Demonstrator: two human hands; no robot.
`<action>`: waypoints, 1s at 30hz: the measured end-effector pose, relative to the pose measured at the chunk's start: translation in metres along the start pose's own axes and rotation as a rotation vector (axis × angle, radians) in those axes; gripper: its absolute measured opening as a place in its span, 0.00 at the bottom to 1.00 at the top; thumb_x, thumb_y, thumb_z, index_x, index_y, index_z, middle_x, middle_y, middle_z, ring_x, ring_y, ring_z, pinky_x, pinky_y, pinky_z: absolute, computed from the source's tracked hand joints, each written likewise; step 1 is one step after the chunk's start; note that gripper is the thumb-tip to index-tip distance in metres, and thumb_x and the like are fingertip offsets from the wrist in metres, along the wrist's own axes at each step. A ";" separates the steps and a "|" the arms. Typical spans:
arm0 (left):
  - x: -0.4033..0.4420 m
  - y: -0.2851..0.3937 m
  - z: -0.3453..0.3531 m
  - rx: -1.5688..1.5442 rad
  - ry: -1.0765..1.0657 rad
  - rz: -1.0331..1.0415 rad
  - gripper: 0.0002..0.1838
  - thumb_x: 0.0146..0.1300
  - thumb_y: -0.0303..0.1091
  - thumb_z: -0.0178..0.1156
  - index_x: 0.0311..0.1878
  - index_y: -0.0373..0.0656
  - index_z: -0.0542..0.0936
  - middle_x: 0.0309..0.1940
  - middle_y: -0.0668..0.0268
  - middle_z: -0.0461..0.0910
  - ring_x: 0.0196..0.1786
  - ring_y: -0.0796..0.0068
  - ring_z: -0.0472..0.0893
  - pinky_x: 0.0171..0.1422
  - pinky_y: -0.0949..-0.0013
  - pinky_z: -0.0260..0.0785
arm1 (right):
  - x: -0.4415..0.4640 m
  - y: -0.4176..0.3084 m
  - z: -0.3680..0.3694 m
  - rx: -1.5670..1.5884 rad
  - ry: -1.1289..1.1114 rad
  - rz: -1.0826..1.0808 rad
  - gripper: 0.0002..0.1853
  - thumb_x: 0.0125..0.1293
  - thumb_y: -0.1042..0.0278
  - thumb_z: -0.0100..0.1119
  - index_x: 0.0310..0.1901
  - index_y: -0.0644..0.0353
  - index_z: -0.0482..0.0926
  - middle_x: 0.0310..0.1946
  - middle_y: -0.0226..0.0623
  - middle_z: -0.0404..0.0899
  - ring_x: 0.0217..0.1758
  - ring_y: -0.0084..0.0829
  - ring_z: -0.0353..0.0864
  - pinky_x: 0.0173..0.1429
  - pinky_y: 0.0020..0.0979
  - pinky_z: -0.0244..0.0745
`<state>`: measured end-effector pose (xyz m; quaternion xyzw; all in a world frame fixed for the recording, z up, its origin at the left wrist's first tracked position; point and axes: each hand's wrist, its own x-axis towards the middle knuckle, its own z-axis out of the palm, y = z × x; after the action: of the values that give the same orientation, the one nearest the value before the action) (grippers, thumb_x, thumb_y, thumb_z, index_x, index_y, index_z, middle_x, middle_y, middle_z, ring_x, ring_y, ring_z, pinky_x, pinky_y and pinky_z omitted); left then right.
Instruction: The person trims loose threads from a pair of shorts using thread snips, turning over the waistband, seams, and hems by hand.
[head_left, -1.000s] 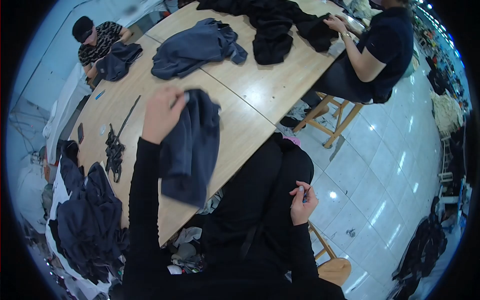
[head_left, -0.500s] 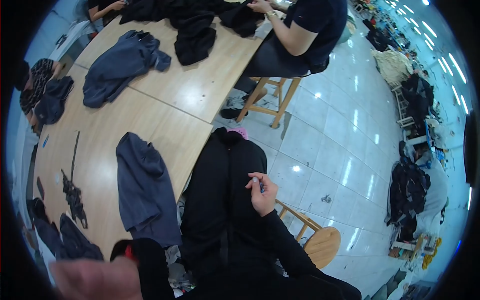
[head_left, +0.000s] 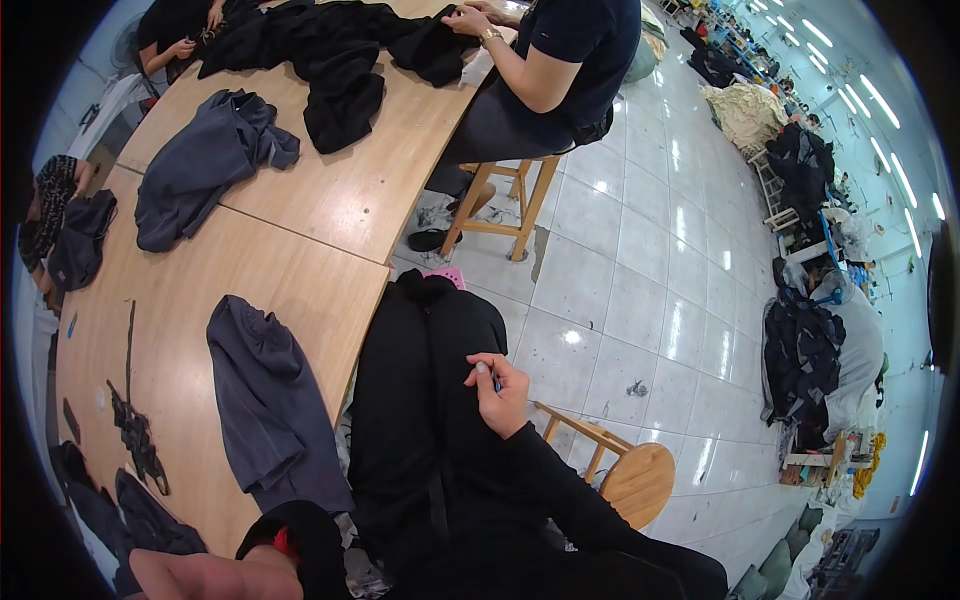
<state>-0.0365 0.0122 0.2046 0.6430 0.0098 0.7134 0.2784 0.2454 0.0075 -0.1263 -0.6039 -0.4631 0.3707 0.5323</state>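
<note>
My right hand point(head_left: 502, 393) rests above my right thigh, fingers curled, with a small dark-blue thing point(head_left: 497, 382) showing between thumb and fingers; its kind is too small to make out. At the lower left edge is my left hand point(head_left: 215, 577), cut off by the frame so its fingers are mostly hidden, with red point(head_left: 287, 543) at the wrist. Nearest to it, a dark grey garment point(head_left: 268, 405) lies on the wooden table point(head_left: 320, 255), its lower end hanging by the table edge beside my lap.
Across the table lie another grey garment point(head_left: 205, 165) and black garments point(head_left: 340, 100). A co-worker point(head_left: 560, 75) sits on a wooden stool point(head_left: 515, 215), handling black cloth. Black straps point(head_left: 137, 435) lie at left. A round stool point(head_left: 640, 485) stands at my right; cloth piles point(head_left: 800, 350) line the far side.
My left hand has moved lower and partly out of view. The view has shifted, so the table and garments appear lower and further left. My right hand keeps its curled pose.
</note>
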 end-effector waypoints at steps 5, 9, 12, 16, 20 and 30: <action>0.003 -0.011 0.019 0.275 0.091 0.069 0.10 0.76 0.31 0.72 0.55 0.59 0.94 0.48 0.78 0.86 0.60 0.86 0.77 0.65 0.66 0.61 | 0.001 -0.003 0.002 -0.014 0.001 -0.019 0.09 0.84 0.77 0.58 0.53 0.68 0.88 0.31 0.34 0.87 0.36 0.21 0.86 0.44 0.25 0.77; 0.003 -0.013 0.022 0.281 0.122 0.062 0.08 0.76 0.33 0.72 0.52 0.58 0.94 0.45 0.79 0.84 0.57 0.87 0.77 0.65 0.66 0.60 | 0.000 -0.002 0.000 -0.032 0.008 -0.010 0.09 0.83 0.77 0.58 0.53 0.67 0.88 0.31 0.34 0.87 0.36 0.21 0.86 0.43 0.25 0.77; 0.005 0.007 -0.029 -0.013 -0.124 -0.113 0.05 0.77 0.33 0.71 0.48 0.58 0.93 0.44 0.82 0.84 0.56 0.88 0.77 0.65 0.65 0.60 | 0.001 -0.001 -0.001 -0.034 0.007 -0.013 0.09 0.83 0.77 0.58 0.53 0.67 0.88 0.31 0.34 0.87 0.36 0.21 0.86 0.43 0.25 0.77; 0.008 0.023 -0.059 -0.231 -0.233 -0.414 0.06 0.77 0.32 0.70 0.45 0.59 0.92 0.44 0.83 0.84 0.54 0.88 0.77 0.65 0.65 0.59 | 0.001 0.001 -0.001 -0.033 -0.004 -0.012 0.09 0.83 0.77 0.58 0.54 0.67 0.88 0.31 0.33 0.86 0.36 0.20 0.86 0.43 0.25 0.76; -0.005 0.010 -0.029 -0.338 -0.131 -0.435 0.06 0.77 0.33 0.70 0.45 0.59 0.92 0.45 0.82 0.85 0.52 0.88 0.76 0.66 0.65 0.59 | 0.000 -0.001 0.000 -0.002 0.001 -0.032 0.10 0.84 0.77 0.57 0.54 0.66 0.88 0.31 0.33 0.86 0.36 0.20 0.86 0.43 0.25 0.76; -0.025 0.009 -0.026 0.065 0.047 0.084 0.10 0.82 0.37 0.66 0.59 0.52 0.90 0.59 0.79 0.88 0.62 0.82 0.79 0.66 0.64 0.60 | 0.001 -0.001 0.000 -0.024 0.009 -0.010 0.08 0.82 0.76 0.60 0.55 0.64 0.88 0.29 0.32 0.88 0.32 0.18 0.85 0.39 0.24 0.73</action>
<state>-0.0639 0.0032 0.1812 0.6345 0.0126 0.7388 0.2266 0.2455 0.0085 -0.1253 -0.6096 -0.4680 0.3599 0.5291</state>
